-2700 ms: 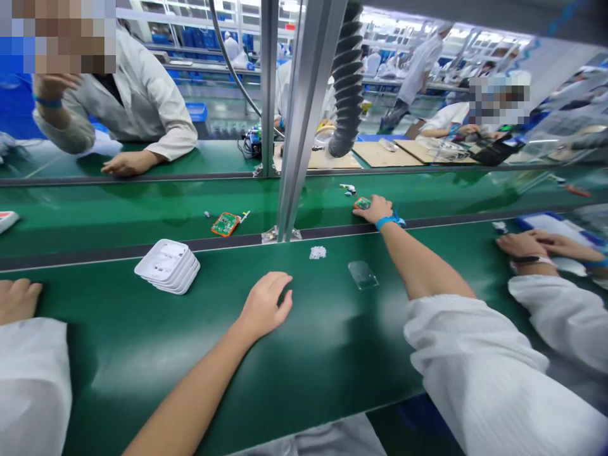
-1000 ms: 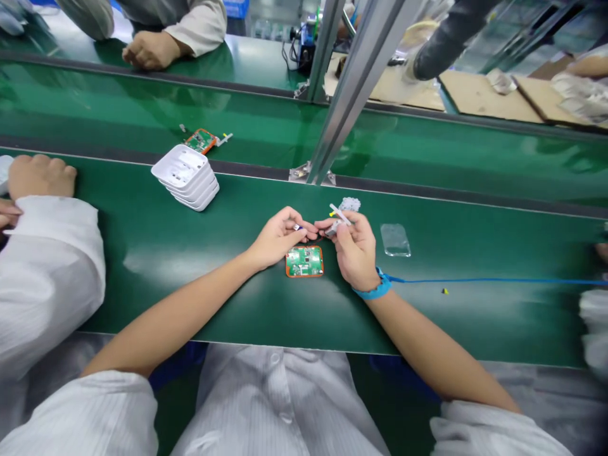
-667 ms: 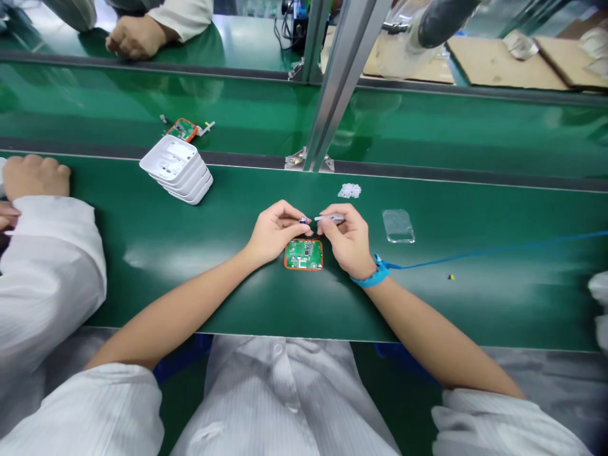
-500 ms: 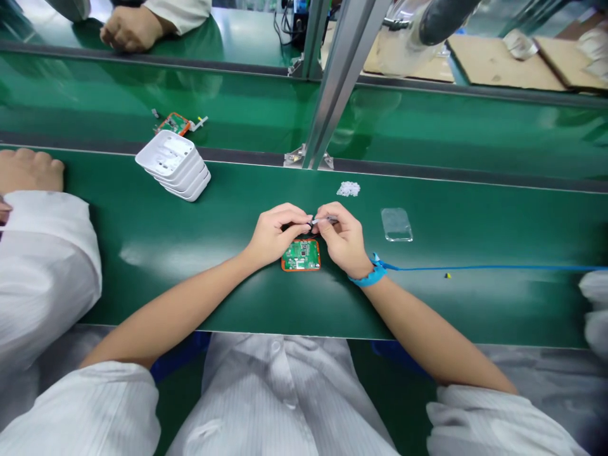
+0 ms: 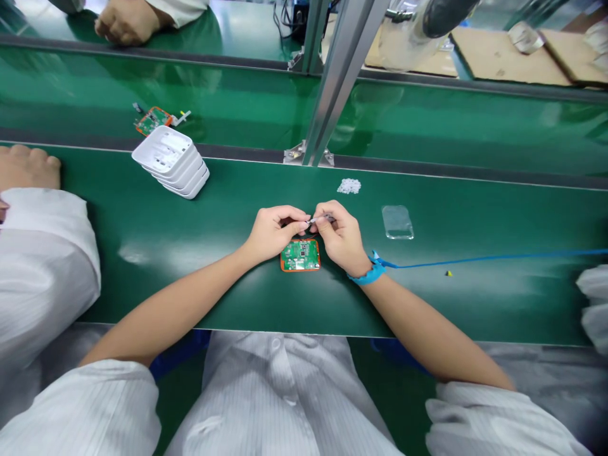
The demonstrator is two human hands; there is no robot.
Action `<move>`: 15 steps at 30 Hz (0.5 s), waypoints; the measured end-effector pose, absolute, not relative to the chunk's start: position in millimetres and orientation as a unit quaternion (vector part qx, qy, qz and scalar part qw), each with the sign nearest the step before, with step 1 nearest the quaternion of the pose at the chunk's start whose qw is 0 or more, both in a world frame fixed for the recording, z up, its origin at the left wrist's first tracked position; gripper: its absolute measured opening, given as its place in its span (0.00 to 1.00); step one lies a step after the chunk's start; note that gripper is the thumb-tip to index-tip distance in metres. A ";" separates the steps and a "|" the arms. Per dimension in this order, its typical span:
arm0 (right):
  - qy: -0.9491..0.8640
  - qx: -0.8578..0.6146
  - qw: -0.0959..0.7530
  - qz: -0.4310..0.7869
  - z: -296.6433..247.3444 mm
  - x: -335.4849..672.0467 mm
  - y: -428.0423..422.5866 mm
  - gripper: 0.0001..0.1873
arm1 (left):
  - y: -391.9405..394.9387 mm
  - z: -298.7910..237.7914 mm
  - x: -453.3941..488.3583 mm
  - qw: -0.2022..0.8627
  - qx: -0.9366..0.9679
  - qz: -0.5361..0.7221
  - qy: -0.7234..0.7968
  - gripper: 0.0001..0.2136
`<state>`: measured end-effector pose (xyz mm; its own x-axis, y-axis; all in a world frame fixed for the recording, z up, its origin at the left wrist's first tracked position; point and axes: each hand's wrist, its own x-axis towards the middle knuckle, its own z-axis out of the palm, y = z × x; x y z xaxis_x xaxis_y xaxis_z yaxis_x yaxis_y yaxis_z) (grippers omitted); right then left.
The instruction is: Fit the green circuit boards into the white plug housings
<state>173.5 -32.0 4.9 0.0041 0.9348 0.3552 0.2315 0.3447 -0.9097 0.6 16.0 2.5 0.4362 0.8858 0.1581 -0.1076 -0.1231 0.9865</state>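
Observation:
A green circuit board with an orange rim [image 5: 300, 255] lies flat on the green table [image 5: 213, 253] in front of me. Just above it my left hand [image 5: 274, 231] and my right hand [image 5: 341, 238] meet fingertip to fingertip. The right hand pinches a small white and grey stick-shaped part [image 5: 319, 219]. The left hand is pinched on something tiny at the tip of that part, too small to name. A blue wrist strap [image 5: 368, 275] with a blue cord [image 5: 484, 259] is on my right wrist.
A stack of white plastic housings [image 5: 170, 161] stands at the left. A small pile of white bits [image 5: 349, 185] and a clear plastic piece [image 5: 398, 221] lie right of centre. Another board [image 5: 153, 120] rides the conveyor [image 5: 427, 139] beyond. A metal post [image 5: 332, 76] rises centre. Neighbours' sleeves flank me.
My right hand brought the board from the conveyor to the table in front of me. Both hands then closed together above it, and the far board drifted left on the conveyor.

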 end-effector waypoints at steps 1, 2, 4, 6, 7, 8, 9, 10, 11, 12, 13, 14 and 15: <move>-0.625 -0.467 0.530 0.332 4.7 173.6 -31.7 0.09 | 15.9 2.4 1.1 0.598 0.601 0.420 0.325 0.05; -0.626 -0.468 0.527 0.333 4.7 173.6 -31.5 0.09 | 15.8 2.6 1.6 0.608 0.591 0.413 0.333 0.06; -0.629 -0.470 0.523 0.331 5.3 173.3 -31.0 0.09 | 15.5 3.7 2.5 0.619 0.579 0.404 0.344 0.06; -0.632 -0.475 0.519 0.326 6.4 172.8 -30.8 0.09 | 15.0 5.6 3.4 0.630 0.571 0.397 0.347 0.06; -0.631 -0.478 0.517 0.325 7.0 172.5 -30.7 0.10 | 14.8 6.6 3.8 0.635 0.565 0.397 0.346 0.07; -0.629 -0.483 0.515 0.326 7.5 172.2 -30.6 0.11 | 14.6 7.5 4.2 0.641 0.558 0.399 0.345 0.07; -0.625 -0.488 0.513 0.329 8.0 172.1 -30.6 0.11 | 14.4 8.3 4.5 0.645 0.551 0.403 0.344 0.08; -0.622 -0.492 0.511 0.333 8.2 172.1 -30.7 0.12 | 14.2 8.9 4.7 0.649 0.545 0.407 0.342 0.10; -0.619 -0.495 0.509 0.336 8.3 172.1 -30.7 0.13 | 14.1 9.2 4.8 0.650 0.541 0.411 0.340 0.11; -0.618 -0.496 0.508 0.337 8.3 172.3 -30.8 0.13 | 14.0 9.5 4.9 0.651 0.538 0.414 0.339 0.12; -0.618 -0.497 0.507 0.337 8.2 172.6 -30.9 0.13 | 13.9 9.6 4.8 0.651 0.537 0.417 0.338 0.12; -0.620 -0.495 0.508 0.335 8.0 172.8 -31.0 0.12 | 13.9 9.6 4.8 0.651 0.537 0.418 0.338 0.13; -0.622 -0.493 0.510 0.332 7.7 173.1 -31.2 0.12 | 14.0 9.6 4.8 0.650 0.536 0.419 0.339 0.13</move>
